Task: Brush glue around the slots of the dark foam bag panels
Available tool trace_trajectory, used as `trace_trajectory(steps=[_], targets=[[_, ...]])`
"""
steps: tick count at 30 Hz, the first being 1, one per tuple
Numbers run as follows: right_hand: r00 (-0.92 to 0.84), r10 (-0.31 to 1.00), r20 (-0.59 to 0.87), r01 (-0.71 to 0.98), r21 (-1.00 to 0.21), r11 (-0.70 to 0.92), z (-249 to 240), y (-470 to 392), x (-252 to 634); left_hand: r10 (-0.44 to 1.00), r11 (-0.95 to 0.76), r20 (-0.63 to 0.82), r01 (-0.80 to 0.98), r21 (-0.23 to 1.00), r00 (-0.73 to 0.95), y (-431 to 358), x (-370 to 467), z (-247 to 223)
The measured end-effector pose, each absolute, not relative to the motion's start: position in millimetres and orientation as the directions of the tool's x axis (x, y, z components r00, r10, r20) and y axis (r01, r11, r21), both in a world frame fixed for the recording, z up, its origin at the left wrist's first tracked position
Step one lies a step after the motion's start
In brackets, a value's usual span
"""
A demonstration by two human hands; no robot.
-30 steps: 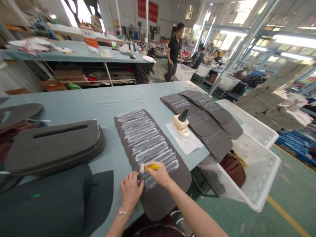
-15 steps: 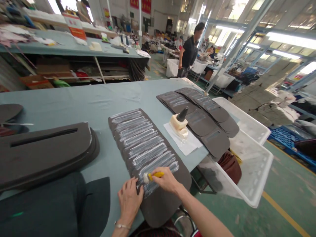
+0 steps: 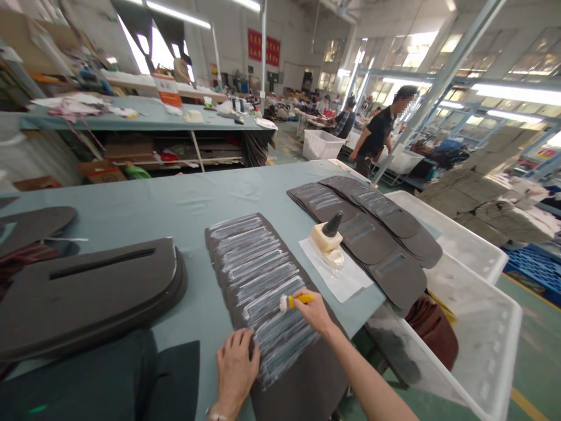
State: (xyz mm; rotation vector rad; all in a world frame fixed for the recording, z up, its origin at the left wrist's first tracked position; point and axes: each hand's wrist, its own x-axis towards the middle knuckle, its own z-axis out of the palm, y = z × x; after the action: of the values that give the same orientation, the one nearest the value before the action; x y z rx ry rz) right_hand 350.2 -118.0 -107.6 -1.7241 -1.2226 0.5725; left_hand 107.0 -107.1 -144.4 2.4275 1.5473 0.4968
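Dark grey curved panels (image 3: pixel 302 389) lie overlapped in a row on the blue-green table, their exposed strips streaked with white, glue-like paste. My right hand (image 3: pixel 314 313) grips a small yellow-handled brush (image 3: pixel 284 303), its white-coated bristles over the streaked strips. At the left edge of the same panels rests my left hand (image 3: pixel 237 365), fingers bent and apart, holding nothing. Right of the panels, a cream squeeze bottle (image 3: pixel 326 235) with a black nozzle stands on a white sheet (image 3: pixel 353 280). A small pale lump sits beside it.
More streaked panels (image 3: pixel 394 283) overlap at the table's right edge. Slotted dark pieces (image 3: pixel 100 298) are stacked at left, with dark green material (image 3: pixel 175 374) nearer me. White bins (image 3: pixel 486 356) stand at right. A person in black (image 3: pixel 377 133) is beyond the table.
My right hand has moved the brush up the panels, away from the lowest strip. That strip now carries more paste. The view has tilted up, and the person in black has moved right.
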Motion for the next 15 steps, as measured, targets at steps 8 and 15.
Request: trace_trajectory(steps=[8, 15], targets=[[0.617, 0.749, 0.243, 0.546, -0.817, -0.185, -99.7, -92.6, 393.8, 0.936, -0.352, 0.15, 0.847, 0.398, 0.319, -96.3, 111.1, -142.9], [0.298, 0.944, 0.141, 0.522, -0.852, -0.037, -110.2, -57.9, 344.6, 0.934, -0.353, 0.179, 0.874, 0.333, 0.309, -59.7, 116.9, -148.8]])
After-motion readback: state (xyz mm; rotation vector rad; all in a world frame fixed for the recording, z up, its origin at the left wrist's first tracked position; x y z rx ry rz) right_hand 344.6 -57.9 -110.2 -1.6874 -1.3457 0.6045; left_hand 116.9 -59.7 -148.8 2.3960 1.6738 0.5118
